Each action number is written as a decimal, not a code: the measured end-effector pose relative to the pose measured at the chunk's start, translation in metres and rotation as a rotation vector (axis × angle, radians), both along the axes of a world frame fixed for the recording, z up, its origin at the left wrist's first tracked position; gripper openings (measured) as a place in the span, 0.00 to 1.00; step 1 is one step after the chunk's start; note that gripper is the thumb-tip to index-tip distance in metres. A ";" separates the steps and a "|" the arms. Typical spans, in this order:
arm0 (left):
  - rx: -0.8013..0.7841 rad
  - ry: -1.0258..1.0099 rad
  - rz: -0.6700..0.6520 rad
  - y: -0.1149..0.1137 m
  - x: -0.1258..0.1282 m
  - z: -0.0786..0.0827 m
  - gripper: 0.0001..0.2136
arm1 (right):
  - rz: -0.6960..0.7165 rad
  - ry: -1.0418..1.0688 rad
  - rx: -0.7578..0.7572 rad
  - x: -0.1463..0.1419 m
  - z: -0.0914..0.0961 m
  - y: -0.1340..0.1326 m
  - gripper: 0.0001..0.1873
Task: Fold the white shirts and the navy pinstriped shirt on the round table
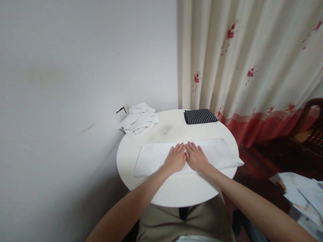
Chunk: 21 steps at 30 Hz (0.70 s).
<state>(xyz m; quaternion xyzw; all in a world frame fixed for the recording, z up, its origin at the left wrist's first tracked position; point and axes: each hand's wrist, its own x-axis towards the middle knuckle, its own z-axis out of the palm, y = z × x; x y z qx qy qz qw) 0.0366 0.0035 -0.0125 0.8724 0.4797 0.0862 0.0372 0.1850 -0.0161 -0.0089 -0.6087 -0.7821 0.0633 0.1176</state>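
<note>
A white cloth [153, 158], folded into a long flat strip, lies across the round white table [174, 195]. My left hand [176, 158] rests palm down on the middle of the cloth, fingers stretched out. Beside it, touching or nearly so, my right hand [196, 157] also lies flat on the cloth with its fingers extended. Neither hand grips anything. The cloth's right end reaches out to the table's right edge. What kind of cloth it is, I cannot tell.
A folded black-and-white striped cloth [200, 116] lies at the back right of the table. Crumpled white cloths [140, 119] are heaped at the back left, next to a white socket block [121, 114]. A wall stands left, a flowered curtain [227, 67] behind, and a wooden chair [309, 124] right.
</note>
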 end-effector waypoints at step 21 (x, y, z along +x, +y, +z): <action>0.047 0.171 0.391 -0.018 -0.189 -0.001 0.26 | -0.315 -0.155 0.103 0.166 -0.022 -0.014 0.32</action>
